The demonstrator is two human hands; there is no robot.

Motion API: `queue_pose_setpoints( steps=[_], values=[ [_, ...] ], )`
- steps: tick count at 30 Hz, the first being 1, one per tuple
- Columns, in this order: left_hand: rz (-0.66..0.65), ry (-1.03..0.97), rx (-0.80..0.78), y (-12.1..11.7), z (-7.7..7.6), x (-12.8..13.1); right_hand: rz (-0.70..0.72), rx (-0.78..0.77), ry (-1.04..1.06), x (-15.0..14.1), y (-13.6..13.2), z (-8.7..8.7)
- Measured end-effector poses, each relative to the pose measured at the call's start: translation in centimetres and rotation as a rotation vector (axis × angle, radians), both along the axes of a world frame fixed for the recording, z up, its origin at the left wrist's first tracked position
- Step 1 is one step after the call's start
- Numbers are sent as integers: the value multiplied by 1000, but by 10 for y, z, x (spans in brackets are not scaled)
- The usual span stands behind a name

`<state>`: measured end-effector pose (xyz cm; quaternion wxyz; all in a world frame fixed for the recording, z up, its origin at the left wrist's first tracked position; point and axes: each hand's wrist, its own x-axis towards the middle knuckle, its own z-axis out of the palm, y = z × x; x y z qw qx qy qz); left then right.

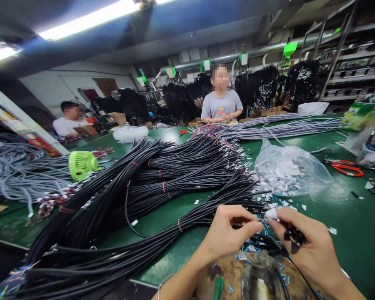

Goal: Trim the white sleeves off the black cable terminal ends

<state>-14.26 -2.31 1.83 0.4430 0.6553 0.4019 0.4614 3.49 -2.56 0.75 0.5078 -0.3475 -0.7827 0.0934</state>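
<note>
My left hand (pixel 226 233) and my right hand (pixel 303 246) meet above the near edge of the green table (pixel 346 216). The left fingers pinch thin coloured wire ends at the tip of a black cable (pixel 250 241). Between thumb and forefinger, my right hand pinches a small white piece (pixel 271 214) held against those wire ends, and it also grips a dark object I cannot make out. Large bundles of black cables (pixel 150 183) tied with red bands fan out to the left of my hands.
A clear plastic bag (pixel 289 171) of small white parts lies just beyond my hands. Red-handled scissors (pixel 346 167), a green fan (pixel 81 164) and grey cable bundles (pixel 284 127) rest on the table. Two people sit across it, one (pixel 221 104) working on wires.
</note>
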Motion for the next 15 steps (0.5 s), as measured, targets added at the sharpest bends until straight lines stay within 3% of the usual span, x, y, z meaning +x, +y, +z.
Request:
queue_pose_setpoints(
  steps=[7,15],
  values=[
    [-46,71,47,0,-1,-5,-48,56,-47,8,0,-6],
    [-13,295,287,-3,3,-3,-1,135,-112,13,5,-10]
  ],
)
